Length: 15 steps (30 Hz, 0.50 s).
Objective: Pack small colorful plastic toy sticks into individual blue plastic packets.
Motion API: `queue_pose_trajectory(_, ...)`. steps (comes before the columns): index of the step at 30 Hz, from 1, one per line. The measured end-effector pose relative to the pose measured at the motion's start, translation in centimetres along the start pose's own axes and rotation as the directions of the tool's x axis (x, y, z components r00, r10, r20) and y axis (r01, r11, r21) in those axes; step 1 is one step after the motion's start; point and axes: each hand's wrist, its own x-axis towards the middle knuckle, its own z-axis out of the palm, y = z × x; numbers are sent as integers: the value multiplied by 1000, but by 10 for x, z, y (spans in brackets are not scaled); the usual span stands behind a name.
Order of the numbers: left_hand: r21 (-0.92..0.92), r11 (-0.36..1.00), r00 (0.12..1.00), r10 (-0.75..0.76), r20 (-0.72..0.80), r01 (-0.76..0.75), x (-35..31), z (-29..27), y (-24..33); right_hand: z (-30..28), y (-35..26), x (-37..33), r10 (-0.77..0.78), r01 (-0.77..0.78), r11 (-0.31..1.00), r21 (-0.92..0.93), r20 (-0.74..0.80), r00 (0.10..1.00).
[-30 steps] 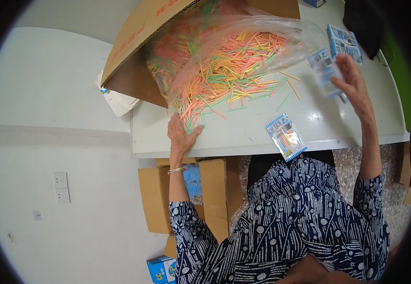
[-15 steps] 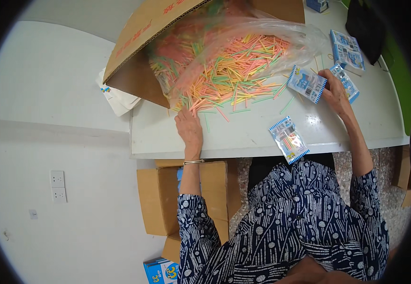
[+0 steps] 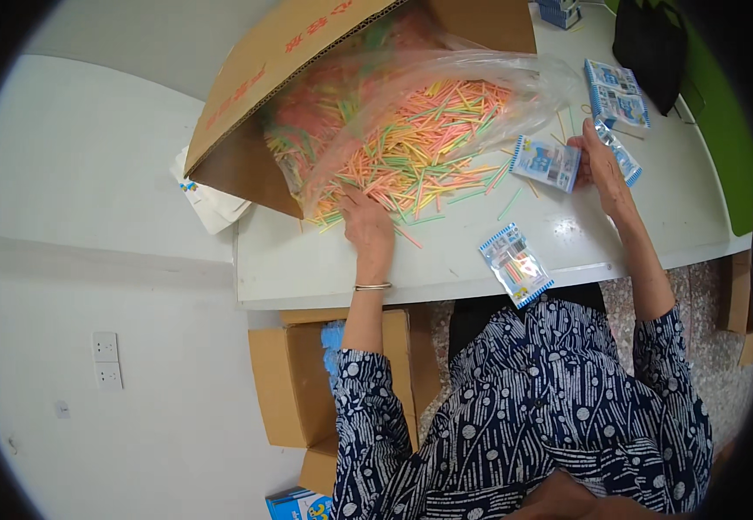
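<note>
- Left hand (image 3: 369, 227): positioned at the near edge of the coloured sticks (image 3: 424, 139). The fingertips touch the pile; whether they are closed on any sticks cannot be told.
- Right hand (image 3: 603, 173): gripping the blue-and-white packet (image 3: 544, 163) at its right end.
- Location of sticks: heaped in a clear bag (image 3: 558, 80) inside the tilted carton (image 3: 285, 74), spilling onto the surface (image 3: 307, 270). The sticks lie in mixed directions.
- Key relation: the pile extends forward and to the right of the left hand, which is the nearer one. The blue-and-white packet is just beside the pile's right side, between the pile and the right hand. Its long axis runs roughly left to right, with the right end slightly nearer the person.
- Adjacent items: a filled packet (image 3: 517, 265) lies at the front edge, between the forearms; another packet (image 3: 622, 156) lies just beyond the right hand.
</note>
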Motion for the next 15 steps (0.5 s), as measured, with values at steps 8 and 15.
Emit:
queue_pose_trajectory(8, -527, 848, 795, 284, 537, 53, 13, -49, -36, -2, 14, -8, -256, 258, 900, -353, 53, 965)
queue_pose_trajectory(15, -224, 851, 765, 525, 372, -475, -3, -49, -69, -3, 17, -1, -271, 293, 882, -369, 112, 956)
